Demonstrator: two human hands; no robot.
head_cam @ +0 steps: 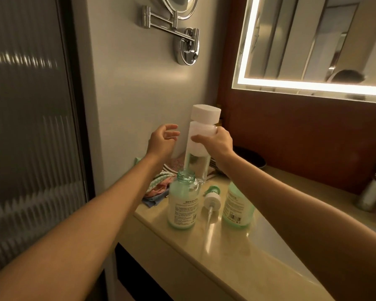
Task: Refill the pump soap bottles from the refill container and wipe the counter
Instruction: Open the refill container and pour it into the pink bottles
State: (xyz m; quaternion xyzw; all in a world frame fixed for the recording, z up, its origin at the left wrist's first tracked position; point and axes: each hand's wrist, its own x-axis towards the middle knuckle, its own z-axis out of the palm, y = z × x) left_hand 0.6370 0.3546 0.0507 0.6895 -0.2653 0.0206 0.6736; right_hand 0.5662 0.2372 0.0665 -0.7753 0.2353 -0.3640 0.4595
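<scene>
The tall clear refill container (201, 132) stands near upright at the back of the desk (226, 246), just behind the open pump bottle (182, 205). Its long axis runs close to vertical, leaning slightly right at the top, with its white cap (206, 114) pointing up. Its base is hidden behind the bottle's neck, so I cannot tell whether it rests on the desk or hangs just above it. The right hand (217, 144) grips the container high on the body, just under the cap, with thumb and fingers (220, 132) wrapped round it. The left hand (161, 141) hovers just beside it with loosely spread fingers (172, 134), touching nothing. The step looks like uncapping before a pour. To do it well, the left hand should take the cap squarely while the right holds the body steady and upright. Only then should the container tip, its mouth brought directly over the open neck, pouring slowly. The removed pump head (212, 197) lies on the desk between the open bottle and a second green bottle (237, 205), its tube pointing toward the person. It sits near enough to be knocked. Folded cloths (159, 187) sit to the left for the wiping.
</scene>
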